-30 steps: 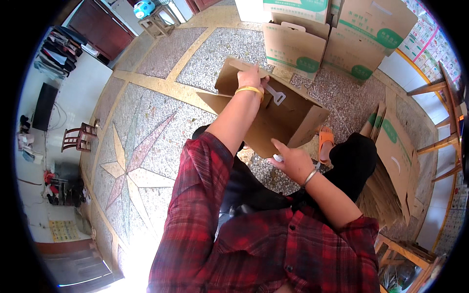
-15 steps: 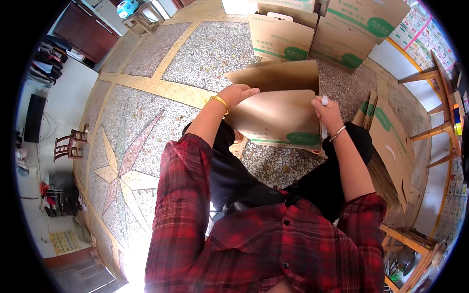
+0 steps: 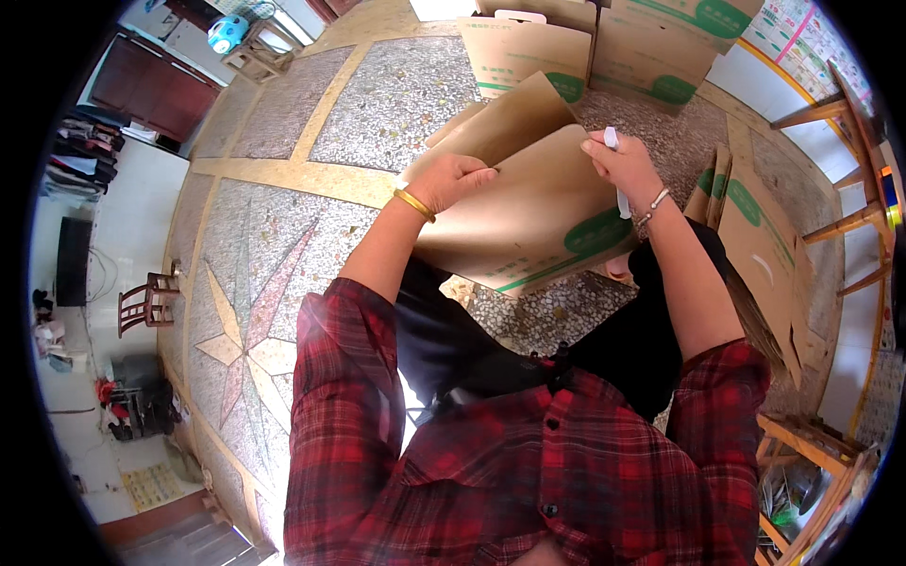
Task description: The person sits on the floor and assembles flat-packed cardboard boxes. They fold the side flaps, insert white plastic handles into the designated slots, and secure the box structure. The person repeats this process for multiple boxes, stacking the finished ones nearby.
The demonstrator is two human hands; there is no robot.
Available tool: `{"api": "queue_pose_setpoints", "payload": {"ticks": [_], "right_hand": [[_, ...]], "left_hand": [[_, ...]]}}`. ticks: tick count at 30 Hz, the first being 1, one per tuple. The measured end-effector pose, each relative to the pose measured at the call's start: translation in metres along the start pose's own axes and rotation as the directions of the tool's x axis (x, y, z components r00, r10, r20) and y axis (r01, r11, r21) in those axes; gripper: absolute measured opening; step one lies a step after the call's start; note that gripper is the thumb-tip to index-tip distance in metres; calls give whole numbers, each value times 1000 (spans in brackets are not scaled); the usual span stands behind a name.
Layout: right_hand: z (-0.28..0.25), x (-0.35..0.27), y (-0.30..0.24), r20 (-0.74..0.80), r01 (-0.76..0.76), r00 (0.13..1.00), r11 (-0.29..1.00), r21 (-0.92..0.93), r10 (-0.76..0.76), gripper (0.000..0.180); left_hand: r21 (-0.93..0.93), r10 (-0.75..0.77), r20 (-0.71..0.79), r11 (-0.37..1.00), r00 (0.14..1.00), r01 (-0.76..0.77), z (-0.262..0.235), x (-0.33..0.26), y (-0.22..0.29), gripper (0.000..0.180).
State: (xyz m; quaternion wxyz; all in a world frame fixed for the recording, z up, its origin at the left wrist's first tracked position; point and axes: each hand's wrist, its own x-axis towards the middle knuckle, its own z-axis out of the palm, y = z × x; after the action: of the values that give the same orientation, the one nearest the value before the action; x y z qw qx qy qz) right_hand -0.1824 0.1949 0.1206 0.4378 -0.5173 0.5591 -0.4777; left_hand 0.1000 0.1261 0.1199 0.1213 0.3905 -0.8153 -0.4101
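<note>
An open brown cardboard box (image 3: 528,208) with green print tilts between my knees, its right side raised. My left hand (image 3: 448,184) grips the upper edge of its near panel on the left, thumb along the rim. At the panel's upper right corner, my right hand (image 3: 623,165) is closed. A narrow white plastic strip (image 3: 612,139) passes through that hand, one end above the fingers and the other below. The right fingertips touch the cardboard corner. The box's bottom is hidden behind the near panel.
Several standing cardboard boxes (image 3: 528,52) are at the far side. Flattened cartons (image 3: 760,245) lean to my right, near a wooden chair (image 3: 830,222). Far left are a small wooden chair (image 3: 146,304) and a stool (image 3: 260,58) bearing a blue object (image 3: 226,34).
The box has tilted, its right side rising and its left dropping. My right hand has moved up with the corner, and more of the white strip shows. My left hand has shifted slightly left.
</note>
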Motion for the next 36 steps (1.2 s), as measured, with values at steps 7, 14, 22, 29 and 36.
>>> {"api": "queue_pose_setpoints", "payload": {"ticks": [7, 14, 22, 29, 36], "right_hand": [[-2, 18, -71, 9, 85, 996, 993, 77, -86, 26], [11, 2, -170, 55, 256, 966, 965, -59, -252, 24], [11, -34, -146, -25, 340, 940, 930, 142, -340, 42], [39, -69, -150, 128, 413, 901, 910, 40, -414, 28], [63, -83, -161, 190, 365, 905, 925, 109, -379, 17]], "left_hand": [[-215, 118, -179, 964, 977, -156, -39, -23, 49, 29], [-475, -8, 44, 880, 999, 28, -81, -59, 111, 25], [-585, -106, -202, 811, 974, -33, -104, -100, 75, 29], [-637, -54, -347, 746, 936, -193, -109, -132, 61, 31], [-642, -64, -431, 723, 900, -255, -107, -146, 62, 30]]}}
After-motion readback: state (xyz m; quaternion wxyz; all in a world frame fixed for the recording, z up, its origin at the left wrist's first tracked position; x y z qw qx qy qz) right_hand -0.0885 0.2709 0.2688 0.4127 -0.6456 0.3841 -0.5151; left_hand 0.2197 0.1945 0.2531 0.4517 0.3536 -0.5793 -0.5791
